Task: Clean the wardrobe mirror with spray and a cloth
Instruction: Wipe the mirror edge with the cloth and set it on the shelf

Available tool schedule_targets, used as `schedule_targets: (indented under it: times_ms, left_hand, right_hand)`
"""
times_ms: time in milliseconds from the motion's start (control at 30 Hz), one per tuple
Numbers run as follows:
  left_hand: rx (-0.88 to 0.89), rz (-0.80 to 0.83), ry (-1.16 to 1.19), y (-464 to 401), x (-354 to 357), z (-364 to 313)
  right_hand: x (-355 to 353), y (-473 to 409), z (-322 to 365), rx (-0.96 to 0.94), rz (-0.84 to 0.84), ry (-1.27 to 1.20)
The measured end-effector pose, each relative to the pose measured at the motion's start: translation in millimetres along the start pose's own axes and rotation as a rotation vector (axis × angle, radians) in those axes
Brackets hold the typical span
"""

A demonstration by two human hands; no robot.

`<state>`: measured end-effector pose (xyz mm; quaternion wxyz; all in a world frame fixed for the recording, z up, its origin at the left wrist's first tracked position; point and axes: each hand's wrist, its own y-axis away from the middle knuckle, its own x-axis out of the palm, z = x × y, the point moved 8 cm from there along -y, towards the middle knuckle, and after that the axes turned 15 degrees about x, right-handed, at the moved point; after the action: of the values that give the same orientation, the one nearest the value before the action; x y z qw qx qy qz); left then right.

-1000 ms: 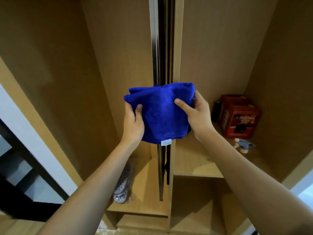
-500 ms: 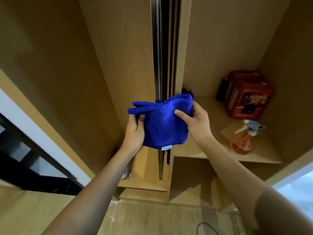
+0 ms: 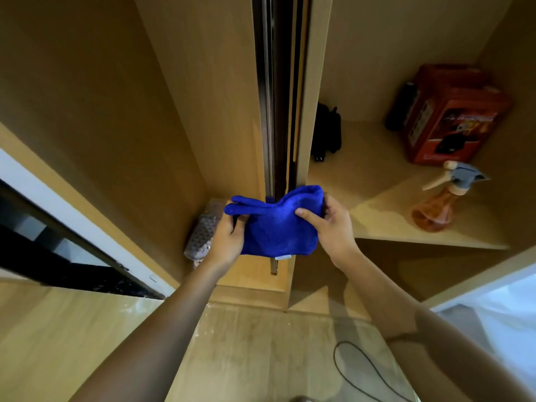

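A: Where's the cloth (image 3: 277, 226)?

B: Held up between both hands in front of the mirror panel's edge (image 3: 268, 111), which we see edge-on between the 2 wardrobe compartments. The left hand (image 3: 227, 237) pinches its left side, thumb on the front face; the right hand (image 3: 330, 226) grips the right side, fingers (image 3: 307, 213) curled round the fold.

A: And the spray?

B: The orange spray bottle (image 3: 441, 204) stands on the right shelf (image 3: 377, 221), well apart from both hands, beside a red box (image 3: 452, 117).

A: What could go wrong?

B: The cloth is bunched, with loose corners at the top left. Wiped that way, I'd guess it smears unevenly. A loose corner might also snag in the panel's track. Reaching for the bottle 1-handed could knock it over.
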<state>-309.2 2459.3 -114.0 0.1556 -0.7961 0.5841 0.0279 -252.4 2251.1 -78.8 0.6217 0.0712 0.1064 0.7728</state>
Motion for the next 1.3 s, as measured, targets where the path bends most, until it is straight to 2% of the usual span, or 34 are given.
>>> schedule_targets:
  times_ms: [433,733,833,1000,1167,1300]
  left_hand:
    - [-0.102,0.032,-0.110,31,26,133]
    - [-0.159,0.000,-0.093,51,40,177]
    - [-0.171,-0.015,-0.080,69,40,171]
    - [-0.175,-0.026,0.003,93,44,123]
    - [-0.259,-0.040,0.023,113,49,82]
    - [-0.314,0.008,0.044,119,60,46]
  right_hand:
    - [-2,-21,-146,0.066,-0.097,0.000]
    - [-2,-33,-201,0.144,-0.072,-0.005]
    - [-7,-23,-203,0.196,-0.064,-0.027]
    - [-23,7,-188,0.263,-0.132,-0.058]
    - [-46,42,-157,0.355,-0.148,-0.009]
    - [-66,67,-137,0.468,-0.192,0.046]
